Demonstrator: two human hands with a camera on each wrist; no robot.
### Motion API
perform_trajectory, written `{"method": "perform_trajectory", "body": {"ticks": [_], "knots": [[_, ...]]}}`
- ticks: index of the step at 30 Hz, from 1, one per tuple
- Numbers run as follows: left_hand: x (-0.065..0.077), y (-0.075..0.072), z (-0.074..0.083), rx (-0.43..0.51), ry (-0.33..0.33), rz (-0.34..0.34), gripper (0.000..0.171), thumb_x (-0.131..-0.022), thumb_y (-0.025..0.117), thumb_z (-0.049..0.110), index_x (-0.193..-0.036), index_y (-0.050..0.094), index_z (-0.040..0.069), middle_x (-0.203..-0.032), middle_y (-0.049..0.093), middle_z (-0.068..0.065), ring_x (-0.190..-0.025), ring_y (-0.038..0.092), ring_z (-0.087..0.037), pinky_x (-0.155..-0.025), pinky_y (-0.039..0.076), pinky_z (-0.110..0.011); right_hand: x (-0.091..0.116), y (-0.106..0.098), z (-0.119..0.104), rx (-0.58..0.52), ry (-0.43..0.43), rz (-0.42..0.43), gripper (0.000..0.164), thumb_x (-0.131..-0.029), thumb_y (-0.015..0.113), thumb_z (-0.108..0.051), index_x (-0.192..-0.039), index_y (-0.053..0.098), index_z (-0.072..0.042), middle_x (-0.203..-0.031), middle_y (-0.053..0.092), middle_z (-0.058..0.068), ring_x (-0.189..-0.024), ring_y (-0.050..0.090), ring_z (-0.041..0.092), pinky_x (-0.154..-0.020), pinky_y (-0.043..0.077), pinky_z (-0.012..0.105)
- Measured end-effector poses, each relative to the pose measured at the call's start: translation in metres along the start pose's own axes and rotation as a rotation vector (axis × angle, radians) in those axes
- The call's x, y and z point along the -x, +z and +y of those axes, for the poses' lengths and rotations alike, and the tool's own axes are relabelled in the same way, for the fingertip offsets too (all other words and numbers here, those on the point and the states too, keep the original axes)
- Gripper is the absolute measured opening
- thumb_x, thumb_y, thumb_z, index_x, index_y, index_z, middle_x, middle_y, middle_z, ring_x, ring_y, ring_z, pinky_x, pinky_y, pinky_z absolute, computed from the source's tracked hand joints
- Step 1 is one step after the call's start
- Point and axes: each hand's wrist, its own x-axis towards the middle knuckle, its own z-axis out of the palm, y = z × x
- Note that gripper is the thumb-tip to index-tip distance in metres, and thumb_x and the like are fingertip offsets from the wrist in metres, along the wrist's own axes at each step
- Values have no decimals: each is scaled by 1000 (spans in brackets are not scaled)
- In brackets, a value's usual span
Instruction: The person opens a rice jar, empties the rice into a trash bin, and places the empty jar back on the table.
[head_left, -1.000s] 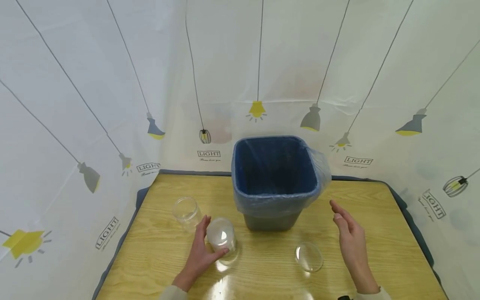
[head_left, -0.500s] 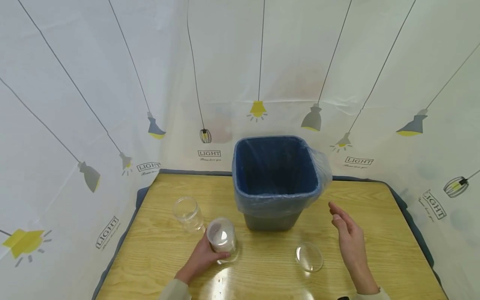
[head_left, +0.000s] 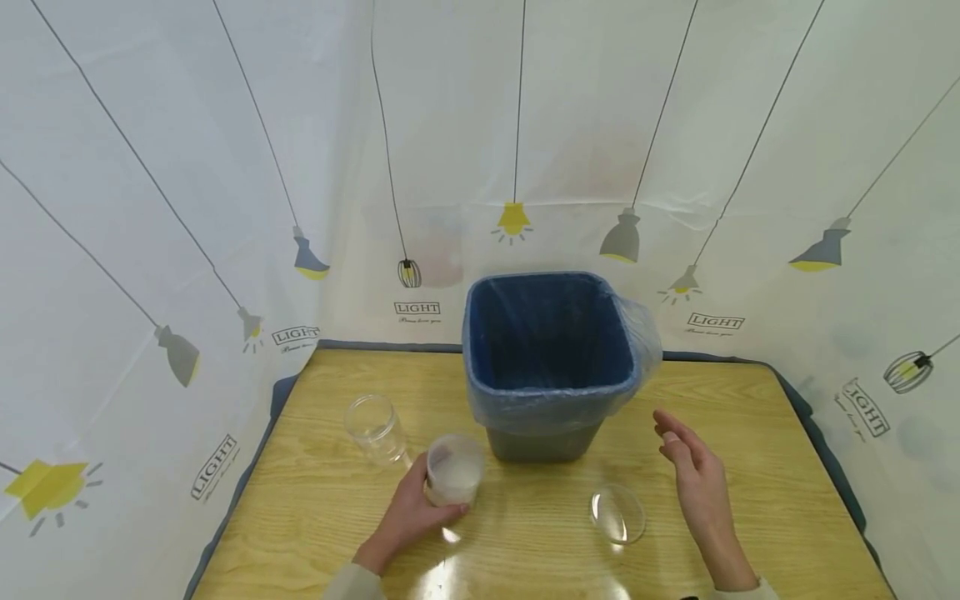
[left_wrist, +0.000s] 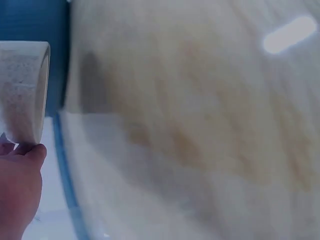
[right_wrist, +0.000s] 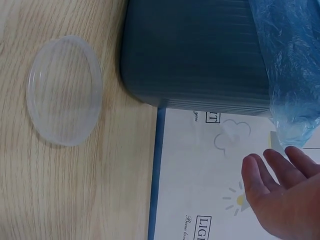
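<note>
My left hand (head_left: 408,510) grips a clear round container (head_left: 456,468), its thumb on the near side. A pale, cloudy content or coating shows in it in the left wrist view, where the container (left_wrist: 20,92) stands just before the bin. Behind and left of that hand stands a second clear cup (head_left: 375,423). Flat on the table lies a clear round lid (head_left: 617,514), seen as a pale ring in the right wrist view. To its right my right hand (head_left: 701,496) hovers with relaxed fingers and holds nothing; the fingers behind its thumb are partly hidden.
A dark blue bin (head_left: 543,446) with a thin blue plastic liner (head_left: 643,346) folded over its rim stands at the middle back. The liner bulges out on the right. Lamp-printed white cloth (head_left: 555,125) hangs around the wooden table (head_left: 525,542).
The left hand's fingers have curled round the container, which has shifted slightly right and looks lifted off the table. My right hand has barely moved.
</note>
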Motion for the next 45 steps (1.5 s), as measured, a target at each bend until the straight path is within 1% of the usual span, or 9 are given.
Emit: {"method": "perform_trajectory", "body": {"ticks": [4, 9, 14, 20, 24, 30, 34, 40, 45], "knots": [[-1, 0, 18, 5, 105, 21, 91, -66, 97, 32, -143, 52, 10, -125, 64, -2, -110, 62, -20, -96, 51, -39, 0, 2, 1, -41, -16, -15, 47, -114, 38, -27, -146, 53, 5, -147, 55, 23, -119, 57, -5, -94, 49, 13], [-1, -3, 39, 6, 220, 48, 88, -65, 97, 32, -140, 53, 14, -129, 60, -1, -113, 60, -19, -97, 52, -41, 1, 3, -1, -63, -22, -20, 49, -114, 35, -29, -145, 54, 4, -145, 56, 25, -117, 60, -3, -92, 51, 15], [-3, -5, 60, 26, 329, 36, 85, -66, 97, 31, -139, 54, 20, -132, 56, -1, -114, 57, -20, -95, 50, -41, 1, 4, -5, -77, -39, -25, 49, -115, 34, -28, -144, 54, 6, -143, 57, 24, -118, 62, 0, -92, 52, 16], [-3, -4, 87, 0, 449, 34, 86, -65, 98, 33, -139, 56, 16, -133, 55, -4, -116, 56, -22, -95, 51, -40, 2, 6, -13, -91, -70, -37, 47, -115, 34, -26, -142, 56, 5, -140, 61, 23, -118, 65, 5, -92, 53, 18], [-4, -2, 102, -23, 474, 40, 87, -64, 99, 32, -138, 56, 15, -133, 57, -5, -117, 58, -23, -95, 51, -40, 4, 7, -19, -113, -79, -48, 46, -115, 35, -24, -141, 55, 7, -136, 64, 22, -116, 67, 9, -91, 54, 20], [-2, 5, 118, -100, 430, 39, 92, -63, 99, 32, -142, 56, 15, -136, 61, -6, -120, 60, -24, -96, 52, -41, 8, 10, -28, -134, -89, -96, 45, -114, 35, -21, -140, 55, 10, -131, 67, 20, -110, 69, 6, -89, 57, 23], [-3, 11, 125, -153, 448, 62, 93, -59, 100, 32, -140, 59, 12, -132, 64, -6, -118, 60, -25, -97, 52, -41, 14, 16, -35, -133, -122, -156, 41, -114, 37, -16, -138, 57, 10, -128, 68, 24, -108, 70, 7, -86, 58, 26], [-6, 22, 135, -319, 519, 101, 96, -52, 101, 38, -134, 61, 11, -122, 67, -2, -110, 62, -23, -92, 53, -41, 25, 31, -49, -49, -163, -230, 34, -111, 46, -14, -137, 61, 2, -128, 69, 18, -109, 68, 6, -82, 61, 31], [-8, 30, 138, -477, 558, 113, 97, -50, 100, 47, -131, 61, 10, -122, 68, -4, -108, 64, -23, -90, 54, -41, 31, 41, -62, 18, -87, -281, 38, -109, 54, -22, -141, 60, -4, -134, 67, 13, -114, 68, 18, -80, 60, 29]]}}
